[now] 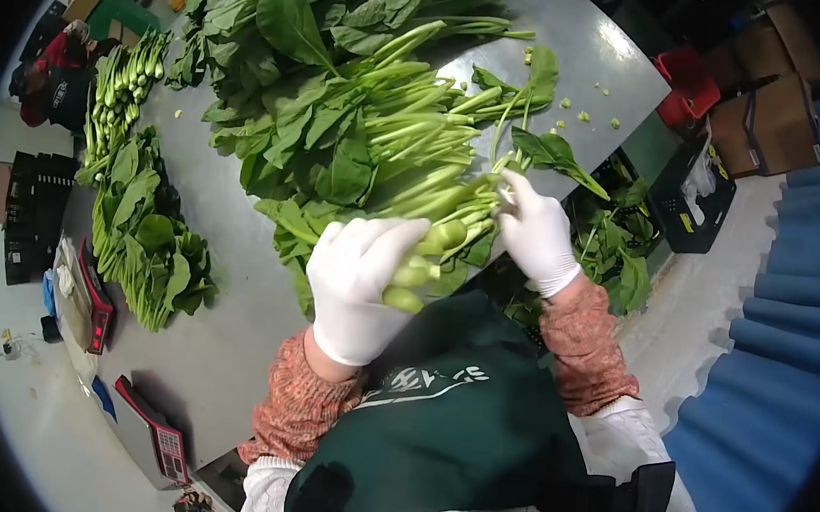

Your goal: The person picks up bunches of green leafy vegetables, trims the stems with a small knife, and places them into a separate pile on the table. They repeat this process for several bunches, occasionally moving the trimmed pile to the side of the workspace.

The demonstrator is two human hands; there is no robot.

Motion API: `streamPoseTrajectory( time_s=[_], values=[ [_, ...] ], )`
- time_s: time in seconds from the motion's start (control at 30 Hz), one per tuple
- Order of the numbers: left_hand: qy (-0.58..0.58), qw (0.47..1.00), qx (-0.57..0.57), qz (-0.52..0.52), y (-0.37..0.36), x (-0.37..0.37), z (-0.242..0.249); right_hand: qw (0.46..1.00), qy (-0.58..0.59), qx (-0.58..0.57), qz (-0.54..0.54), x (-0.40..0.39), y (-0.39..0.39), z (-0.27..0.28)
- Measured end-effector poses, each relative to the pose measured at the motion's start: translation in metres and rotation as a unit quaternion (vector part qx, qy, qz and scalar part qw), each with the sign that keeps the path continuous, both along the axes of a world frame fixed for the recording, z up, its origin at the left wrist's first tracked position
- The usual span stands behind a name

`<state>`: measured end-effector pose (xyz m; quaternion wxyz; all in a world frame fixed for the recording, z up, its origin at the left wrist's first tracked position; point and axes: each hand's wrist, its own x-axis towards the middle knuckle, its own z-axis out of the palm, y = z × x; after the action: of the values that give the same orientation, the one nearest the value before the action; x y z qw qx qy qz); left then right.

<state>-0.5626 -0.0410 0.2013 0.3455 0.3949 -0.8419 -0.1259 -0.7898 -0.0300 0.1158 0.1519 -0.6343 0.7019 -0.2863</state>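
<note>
In the head view, my left hand [359,286], in a white glove, is closed around several leafy-green stalks [412,275] whose pale, thick cut ends stick out toward the right. My right hand [537,232], gloved too, has its thumb and fingers pinched on thin green stems [502,181] at the edge of the heap. Just beyond both hands spreads a large pile of leafy greens [341,154], stem ends facing right. One loose leaf [553,154] lies past my right fingertips, near the table edge.
The metal table [598,69] carries small trimmed bits. Another row of greens [151,236] lies to the left, near two red-framed scales [156,429]. Below the right edge, a crate holds loose leaves [612,257]; a black crate [698,202] stands beyond. Another person [58,79] is at far left.
</note>
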Motion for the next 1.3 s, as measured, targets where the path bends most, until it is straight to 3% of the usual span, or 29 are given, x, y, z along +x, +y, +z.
streamPoseTrajectory(
  time_s=[0.03, 0.07, 0.13, 0.2, 0.27, 0.33, 0.37, 0.43, 0.53, 0.57, 0.6, 0.63, 0.67, 0.73, 0.77, 0.8, 0.87, 0.93, 1.0, 1.03, 1.07, 1.13, 1.17, 1.2, 1.27, 1.3],
  values=[
    [0.004, 1.000, -0.002, 0.005, -0.001, 0.001, 0.001, 0.992, -0.124, 0.004, 0.013, -0.004, -0.002, 0.005],
    [0.008, 1.000, -0.002, 0.015, -0.002, 0.002, 0.001, 0.957, -0.270, 0.099, -0.027, -0.008, 0.005, 0.016],
    [-0.018, 1.000, 0.016, 0.020, -0.003, 0.002, -0.004, 0.895, -0.439, 0.058, 0.057, 0.001, 0.015, 0.027],
    [-0.007, 1.000, 0.017, -0.003, -0.002, -0.005, -0.003, 0.911, -0.372, 0.005, 0.178, 0.017, 0.015, 0.059],
    [-0.022, 1.000, 0.011, -0.013, -0.003, -0.002, 0.000, 0.961, -0.217, -0.043, 0.165, 0.027, 0.014, 0.072],
    [-0.039, 0.999, 0.006, -0.023, -0.004, 0.002, 0.004, 0.971, -0.135, -0.033, 0.193, 0.024, 0.013, 0.071],
    [-0.049, 0.998, 0.007, -0.032, -0.006, 0.004, 0.007, 0.968, -0.154, -0.024, 0.197, 0.025, 0.015, 0.077],
    [-0.081, 0.997, -0.003, -0.015, -0.005, 0.011, 0.018, 0.975, -0.134, -0.056, 0.171, 0.022, 0.015, 0.079],
    [0.033, 0.997, -0.001, 0.069, -0.026, 0.063, 0.023, 0.989, -0.071, -0.099, 0.080, -0.009, 0.008, 0.076],
    [0.133, 0.979, 0.070, 0.141, -0.022, 0.079, 0.041, 0.997, -0.039, -0.073, 0.011, -0.028, 0.008, 0.078],
    [0.219, 0.957, 0.057, 0.181, -0.024, 0.113, 0.041, 0.997, -0.026, -0.041, -0.052, -0.047, 0.010, 0.081],
    [0.354, 0.908, 0.135, 0.181, -0.018, 0.136, 0.056, 0.993, -0.084, -0.013, -0.087, -0.071, 0.015, 0.074],
    [0.523, 0.815, 0.144, 0.205, -0.017, 0.168, 0.046, 0.993, -0.002, 0.056, -0.103, -0.098, 0.020, 0.073],
    [0.659, 0.717, 0.102, 0.205, -0.009, 0.222, 0.038, 0.990, 0.086, 0.044, -0.101, -0.131, 0.033, 0.048],
    [0.726, 0.658, 0.152, 0.126, -0.001, 0.245, 0.030, 0.970, 0.156, 0.130, -0.132, -0.140, 0.038, 0.042],
    [0.736, 0.652, 0.158, 0.092, 0.005, 0.263, 0.019, 0.958, 0.218, 0.134, -0.128, -0.156, 0.047, 0.020],
    [0.750, 0.646, 0.116, 0.082, 0.016, 0.274, 0.002, 0.959, 0.212, 0.164, -0.086, -0.158, 0.052, 0.003],
    [0.762, 0.629, 0.108, 0.111, 0.026, 0.278, -0.005, 0.982, 0.165, 0.091, -0.001, -0.141, 0.045, -0.002],
    [0.781, 0.602, 0.088, 0.140, 0.032, 0.288, -0.011, 0.985, 0.121, 0.124, -0.010, -0.127, 0.033, -0.002],
    [0.753, 0.626, 0.062, 0.191, 0.033, 0.287, -0.010, 0.981, 0.126, 0.144, -0.009, -0.121, 0.026, 0.001],
    [0.768, 0.609, 0.069, 0.184, 0.038, 0.295, -0.014, 0.978, 0.131, 0.164, -0.008, -0.114, 0.019, 0.005],
    [0.796, 0.576, 0.080, 0.167, 0.051, 0.319, -0.028, 0.983, 0.155, 0.072, 0.072, -0.117, 0.012, -0.008],
    [0.793, 0.579, 0.077, 0.176, 0.055, 0.326, -0.034, 0.982, 0.156, 0.079, 0.071, -0.117, 0.009, -0.014],
    [0.807, 0.546, 0.073, 0.211, 0.060, 0.333, -0.041, 0.983, 0.141, 0.087, 0.079, -0.113, 0.006, -0.017],
    [0.787, 0.556, 0.074, 0.257, 0.071, 0.355, -0.067, 0.980, 0.145, 0.088, 0.105, -0.110, 0.002, -0.028],
    [0.810, 0.502, 0.077, 0.294, 0.073, 0.364, -0.073, 0.980, 0.124, 0.121, 0.100, -0.106, 0.000, -0.030]
  ],
)
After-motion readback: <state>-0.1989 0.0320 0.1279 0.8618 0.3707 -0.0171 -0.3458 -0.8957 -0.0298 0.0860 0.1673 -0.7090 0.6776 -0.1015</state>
